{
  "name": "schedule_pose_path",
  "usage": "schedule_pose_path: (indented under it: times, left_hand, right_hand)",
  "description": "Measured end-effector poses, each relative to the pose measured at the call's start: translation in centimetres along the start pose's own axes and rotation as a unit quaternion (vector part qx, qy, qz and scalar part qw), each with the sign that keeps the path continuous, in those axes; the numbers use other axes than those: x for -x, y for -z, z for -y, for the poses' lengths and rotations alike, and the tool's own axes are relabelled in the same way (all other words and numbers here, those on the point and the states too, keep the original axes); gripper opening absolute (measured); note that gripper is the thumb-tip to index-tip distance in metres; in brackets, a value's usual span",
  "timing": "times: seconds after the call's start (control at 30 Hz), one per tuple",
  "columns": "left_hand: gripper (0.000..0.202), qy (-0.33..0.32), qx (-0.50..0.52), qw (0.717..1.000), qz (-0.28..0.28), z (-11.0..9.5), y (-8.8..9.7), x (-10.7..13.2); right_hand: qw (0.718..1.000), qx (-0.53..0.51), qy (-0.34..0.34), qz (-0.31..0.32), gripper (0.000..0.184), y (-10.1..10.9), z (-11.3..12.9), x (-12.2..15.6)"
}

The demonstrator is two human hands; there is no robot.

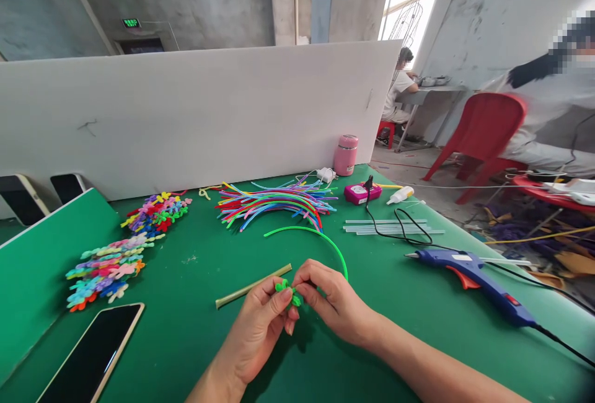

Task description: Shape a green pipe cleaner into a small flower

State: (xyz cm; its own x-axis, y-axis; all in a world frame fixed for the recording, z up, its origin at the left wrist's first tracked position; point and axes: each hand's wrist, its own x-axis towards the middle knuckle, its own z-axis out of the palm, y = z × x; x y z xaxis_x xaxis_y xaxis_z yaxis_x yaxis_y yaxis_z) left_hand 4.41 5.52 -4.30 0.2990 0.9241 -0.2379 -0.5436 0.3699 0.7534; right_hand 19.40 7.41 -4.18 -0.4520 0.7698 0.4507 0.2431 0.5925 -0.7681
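Note:
A small bright green pipe-cleaner flower (296,299) is pinched between the thumb and fingers of my left hand (258,322). My right hand (337,304) is closed at the flower's right side, fingertips pressed on its green fuzzy loops. Fingers cover part of the flower. A long curved green pipe cleaner (320,237) lies on the table, one end passing behind my right hand. Just beyond my left hand rests a straight, pale yellow-green stick (232,296). Farther back spreads a pile of pipe cleaners (274,201) in many colours.
Finished pipe-cleaner flowers (111,266) lie in rows at left, near a phone (93,353). On the right are a blue glue gun (474,279) with a trailing cord, clear glue sticks (395,227) and a magenta box (362,192). A pink bottle (346,155) stands by the white partition (209,111).

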Motion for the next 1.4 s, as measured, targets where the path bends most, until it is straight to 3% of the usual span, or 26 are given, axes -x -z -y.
schedule_pose_path:
  times: [0.13,0.4,0.77,0.9,1.03,1.23,1.4]
  left_hand:
    - [0.014,-0.007,-0.009,1.000,0.006,0.0,0.0,0.0]
    - [0.013,-0.034,-0.068,0.997,0.018,0.1,-0.1,0.0]
    - [0.011,-0.098,-0.103,0.987,-0.069,0.2,-0.4,-0.1]
    - [0.018,-0.098,-0.146,0.983,-0.058,0.5,-0.3,-0.2]
    - [0.029,-0.084,-0.127,0.987,-0.054,0.5,-0.4,0.0]
    - [0.017,-0.100,-0.194,0.975,-0.051,0.2,-0.4,0.1]
    - [0.012,-0.113,-0.189,0.974,-0.058,0.3,-0.4,0.1]
  right_hand:
    - [0.999,-0.026,-0.037,-0.008,0.017,-0.4,0.2,0.1]
    - [0.970,-0.211,-0.124,0.001,0.026,-1.0,0.6,-0.1]
    - [0.954,-0.242,-0.178,-0.024,0.030,-0.9,-0.3,-0.2]
    - [0.947,-0.275,-0.169,-0.004,0.027,-1.1,-0.1,-0.2]
    - [0.953,-0.253,-0.169,-0.013,0.027,-1.0,-0.1,-0.3]
    - [0.968,-0.197,-0.157,-0.009,0.021,-0.9,-0.1,-0.3]
    - [0.975,-0.156,-0.157,-0.009,0.018,-0.8,-0.2,-0.2]
